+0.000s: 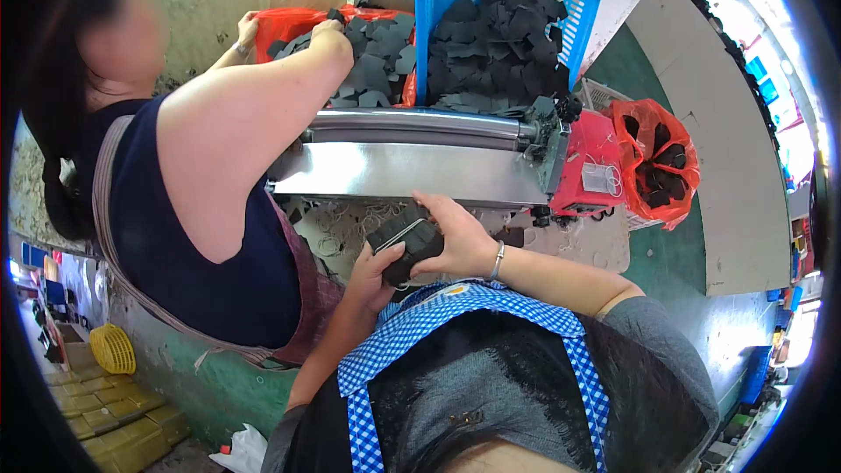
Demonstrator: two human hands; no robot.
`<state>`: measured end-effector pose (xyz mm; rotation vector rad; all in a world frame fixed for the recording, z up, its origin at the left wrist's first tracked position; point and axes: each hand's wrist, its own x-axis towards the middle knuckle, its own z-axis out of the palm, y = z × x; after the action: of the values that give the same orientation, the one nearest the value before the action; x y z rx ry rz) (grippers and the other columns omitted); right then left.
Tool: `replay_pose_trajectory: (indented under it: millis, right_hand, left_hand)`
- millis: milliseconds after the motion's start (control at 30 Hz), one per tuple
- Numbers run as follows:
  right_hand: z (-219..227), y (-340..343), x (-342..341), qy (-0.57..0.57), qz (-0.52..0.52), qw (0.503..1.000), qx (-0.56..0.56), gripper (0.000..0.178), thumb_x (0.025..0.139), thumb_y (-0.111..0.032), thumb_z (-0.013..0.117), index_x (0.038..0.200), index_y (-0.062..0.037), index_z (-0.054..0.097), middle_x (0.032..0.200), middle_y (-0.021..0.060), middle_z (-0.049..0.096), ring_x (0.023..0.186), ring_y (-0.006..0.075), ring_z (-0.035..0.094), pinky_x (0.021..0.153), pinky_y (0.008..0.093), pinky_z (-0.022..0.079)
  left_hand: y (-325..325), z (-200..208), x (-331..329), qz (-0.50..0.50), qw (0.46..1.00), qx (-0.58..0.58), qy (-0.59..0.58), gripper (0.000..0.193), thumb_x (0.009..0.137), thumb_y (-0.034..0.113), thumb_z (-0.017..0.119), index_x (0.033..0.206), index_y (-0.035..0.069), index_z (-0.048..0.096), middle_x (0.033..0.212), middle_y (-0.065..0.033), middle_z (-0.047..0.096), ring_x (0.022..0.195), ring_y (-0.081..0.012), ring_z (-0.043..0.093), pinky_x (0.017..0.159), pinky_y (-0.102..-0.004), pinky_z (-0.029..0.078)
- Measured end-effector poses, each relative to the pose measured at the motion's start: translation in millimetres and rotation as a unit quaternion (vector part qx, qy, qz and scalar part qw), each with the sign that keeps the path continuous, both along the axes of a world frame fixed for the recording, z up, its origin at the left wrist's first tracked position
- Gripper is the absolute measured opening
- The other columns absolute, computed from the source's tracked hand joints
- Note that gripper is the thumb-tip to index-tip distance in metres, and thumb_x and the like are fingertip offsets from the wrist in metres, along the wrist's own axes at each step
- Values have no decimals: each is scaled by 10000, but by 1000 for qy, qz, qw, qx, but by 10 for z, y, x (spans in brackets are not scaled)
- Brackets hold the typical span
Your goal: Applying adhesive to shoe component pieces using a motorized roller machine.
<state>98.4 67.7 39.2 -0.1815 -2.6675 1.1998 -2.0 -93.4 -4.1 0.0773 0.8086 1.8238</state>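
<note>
A bundle of black cut pieces (406, 237) sits between my two hands, with pale bands stretched around it. My left hand (375, 273) grips its lower left side, the thumb pressed on the front. At the right end my right hand (462, 238) closes around it, fingers along the far side and a bracelet on the wrist. Just beyond the bundle lies the roller machine, with a shiny metal plate (407, 168) in front of its steel rollers (420, 125). Loose pale bands (331, 241) are scattered on the worktable below the plate.
A co-worker (201, 166) at my left reaches into a red bag (279, 20) of dark pieces. A blue basket (421, 26) of black pieces stands behind the rollers. To the right are the machine's red housing (583, 158) and another red bag (688, 153).
</note>
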Motion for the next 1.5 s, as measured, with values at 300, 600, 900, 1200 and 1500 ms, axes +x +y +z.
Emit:
replay_pose_trajectory:
  millis: [300,600,900,1200,1500]
  right_hand:
    - [-9,105,80,-9,-60,998,16,829,532,-279,791,1225,-18,419,1075,187,480,1034,332,480,910,379,394]
    - [226,309,13,15,-5,999,-36,885,511,-278,820,1257,-44,404,1181,183,438,1074,333,472,918,383,401]
    - [361,472,-6,-80,2,986,-148,814,564,-226,772,1263,-49,395,1172,170,454,1013,318,513,867,364,446]
    - [257,27,-59,74,-94,977,177,789,600,-160,695,1271,37,329,1212,238,448,1034,389,507,881,395,435]
    - [536,767,149,-143,89,964,-208,545,595,-138,629,1103,41,546,889,94,615,806,127,561,776,256,458]
  left_hand:
    - [195,132,87,-59,984,-150,80,443,774,67,663,1150,26,432,927,-65,574,758,-143,595,583,-267,512]
    - [260,263,4,-84,968,-86,221,409,781,67,643,1134,21,441,906,-82,592,750,-172,602,655,-314,526]
    - [285,271,-31,-48,970,-100,218,471,740,51,673,1143,-7,436,1027,-124,570,879,-193,600,728,-299,513]
    - [471,228,138,179,834,-199,481,359,675,90,631,987,-38,505,922,-165,599,829,-225,598,734,-319,465]
    - [38,380,-180,-112,932,-59,339,413,659,-19,585,1067,-50,528,918,-71,611,815,-128,577,743,-257,466]
